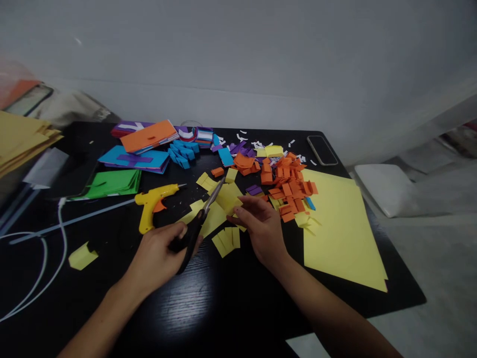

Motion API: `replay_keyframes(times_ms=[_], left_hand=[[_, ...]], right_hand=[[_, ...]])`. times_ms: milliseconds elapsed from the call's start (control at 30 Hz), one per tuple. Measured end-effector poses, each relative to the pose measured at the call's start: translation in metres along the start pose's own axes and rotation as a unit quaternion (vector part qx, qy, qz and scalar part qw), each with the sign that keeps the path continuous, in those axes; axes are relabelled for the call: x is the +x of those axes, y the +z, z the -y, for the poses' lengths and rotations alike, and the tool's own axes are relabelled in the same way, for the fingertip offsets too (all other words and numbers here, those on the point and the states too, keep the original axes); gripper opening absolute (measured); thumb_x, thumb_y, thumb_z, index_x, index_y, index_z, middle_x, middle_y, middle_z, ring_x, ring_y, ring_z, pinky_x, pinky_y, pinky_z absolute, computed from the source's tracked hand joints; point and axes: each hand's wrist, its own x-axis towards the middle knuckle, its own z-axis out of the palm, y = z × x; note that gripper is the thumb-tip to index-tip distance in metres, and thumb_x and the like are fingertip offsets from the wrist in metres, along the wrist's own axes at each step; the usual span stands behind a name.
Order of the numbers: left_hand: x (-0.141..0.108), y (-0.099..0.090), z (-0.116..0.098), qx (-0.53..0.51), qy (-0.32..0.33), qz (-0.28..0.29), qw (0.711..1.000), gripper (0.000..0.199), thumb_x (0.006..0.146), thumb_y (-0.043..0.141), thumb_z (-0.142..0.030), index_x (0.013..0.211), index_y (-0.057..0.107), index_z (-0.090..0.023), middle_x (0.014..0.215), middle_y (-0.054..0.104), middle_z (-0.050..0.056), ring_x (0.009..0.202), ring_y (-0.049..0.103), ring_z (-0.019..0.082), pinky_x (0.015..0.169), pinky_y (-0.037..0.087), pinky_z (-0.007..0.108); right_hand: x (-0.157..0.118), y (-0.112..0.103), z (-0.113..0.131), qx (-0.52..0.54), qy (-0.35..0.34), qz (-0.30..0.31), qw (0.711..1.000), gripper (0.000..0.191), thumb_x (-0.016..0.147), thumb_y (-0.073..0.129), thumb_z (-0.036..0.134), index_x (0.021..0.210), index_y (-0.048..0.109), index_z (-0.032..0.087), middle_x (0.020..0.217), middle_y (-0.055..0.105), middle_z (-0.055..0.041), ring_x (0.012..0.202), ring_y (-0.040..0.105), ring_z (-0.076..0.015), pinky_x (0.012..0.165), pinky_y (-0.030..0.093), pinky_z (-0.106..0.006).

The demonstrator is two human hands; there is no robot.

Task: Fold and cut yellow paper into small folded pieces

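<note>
One hand, your left [159, 252], is partly hiding gripped scissors [213, 196]; your right [264, 232] (grip unclear) is curling by yellow paper [225, 201], inside the table's [238, 308] near edge.

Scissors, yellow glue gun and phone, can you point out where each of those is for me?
Scissors [200, 222], head view: on the black handle, just below the blades.
Yellow glue gun [150, 201], head view: on the body, above the grip.
Phone [322, 150], head view: on the middle of its dark face.
</note>
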Motion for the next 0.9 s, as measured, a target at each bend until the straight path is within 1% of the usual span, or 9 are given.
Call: replay_keyframes(times_ms=[100,233,333,400,533,600,733,800,900], left_hand=[[-0.0008,-0.0015,-0.0019,0.006,-0.015,-0.016,1.000,0.041,0.088,0.065,-0.044,0.060,0.046,-0.021,0.054,0.043,-0.005,0.047,0.043,0.010,0.047,0.036,0.023],[-0.0012,-0.0039,-0.0066,-0.007,-0.006,-0.012,1.000,0.038,0.087,0.064,-0.043,0.062,0.047,-0.022,0.056,0.045,-0.005,0.048,0.046,0.011,0.048,0.037,0.023],[0.0001,-0.0051,-0.0091,-0.014,-0.016,-0.010,1.000,0.036,0.088,0.062,-0.043,0.064,0.048,-0.022,0.057,0.048,-0.004,0.050,0.049,0.013,0.048,0.038,0.024],[0.0011,-0.0052,-0.0095,-0.011,-0.024,-0.012,1.000,0.036,0.088,0.062,-0.044,0.063,0.048,-0.022,0.056,0.048,-0.004,0.049,0.048,0.013,0.048,0.038,0.025],[0.0020,-0.0047,-0.0088,-0.004,-0.034,-0.021,0.999,0.037,0.088,0.061,-0.044,0.063,0.047,-0.022,0.055,0.048,-0.004,0.047,0.048,0.013,0.048,0.037,0.025],[0.0019,-0.0045,-0.0082,-0.001,-0.041,-0.023,0.999,0.037,0.088,0.061,-0.043,0.062,0.046,-0.022,0.054,0.048,-0.005,0.046,0.048,0.013,0.047,0.036,0.025],[0.0023,-0.0042,-0.0057,0.008,-0.046,-0.020,0.999,0.035,0.087,0.061,-0.044,0.063,0.047,-0.023,0.056,0.051,-0.004,0.048,0.051,0.014,0.048,0.038,0.026],[0.0028,-0.0042,-0.0040,0.012,-0.049,-0.018,0.999,0.034,0.088,0.060,-0.044,0.064,0.047,-0.023,0.057,0.053,-0.003,0.049,0.053,0.015,0.049,0.039,0.026],[0.0036,-0.0049,-0.0027,0.015,-0.052,-0.007,0.999,0.032,0.089,0.058,-0.044,0.067,0.048,-0.023,0.060,0.055,-0.003,0.051,0.054,0.015,0.051,0.040,0.027]], right_hand=[[0.0014,-0.0004,-0.0001,0.043,0.049,0.009,0.998,0.026,0.067,0.091,0.023,0.089,0.077,0.023,0.083,0.075,0.0031,0.076,0.074,-0.0149,0.078,0.067,-0.033],[0.0020,-0.0003,0.0016,0.079,0.090,0.022,0.993,0.026,0.063,0.092,0.019,0.084,0.077,0.023,0.084,0.076,0.0032,0.079,0.075,-0.0145,0.082,0.064,-0.031],[0.0016,-0.0003,0.0029,0.085,0.095,0.035,0.991,0.021,0.065,0.091,0.020,0.080,0.077,0.023,0.086,0.075,0.0037,0.083,0.074,-0.0139,0.087,0.063,-0.031],[0.0015,-0.0005,0.0036,0.082,0.102,0.038,0.991,0.020,0.066,0.090,0.020,0.081,0.077,0.023,0.085,0.075,0.0034,0.083,0.074,-0.0142,0.087,0.062,-0.031],[0.0027,-0.0018,0.0045,0.082,0.118,0.047,0.989,0.016,0.070,0.085,0.019,0.084,0.079,0.022,0.080,0.075,0.0009,0.080,0.074,-0.0165,0.084,0.062,-0.033],[0.0039,-0.0026,0.0043,0.089,0.119,0.046,0.988,0.014,0.070,0.082,0.020,0.083,0.081,0.020,0.083,0.077,-0.0013,0.080,0.075,-0.0176,0.081,0.062,-0.032],[0.0054,-0.0025,0.0032,0.086,0.104,0.018,0.991,0.012,0.070,0.084,0.023,0.081,0.080,0.019,0.086,0.078,-0.0016,0.072,0.073,-0.0153,0.074,0.062,-0.030],[0.0053,-0.0019,0.0032,0.077,0.088,0.005,0.993,0.020,0.067,0.088,0.020,0.086,0.079,0.021,0.083,0.076,0.0014,0.073,0.074,-0.0144,0.074,0.062,-0.028],[0.0050,-0.0013,0.0039,0.078,0.073,-0.001,0.994,0.041,0.064,0.092,0.017,0.101,0.076,0.026,0.082,0.072,0.0057,0.082,0.078,-0.0174,0.079,0.063,-0.030]])
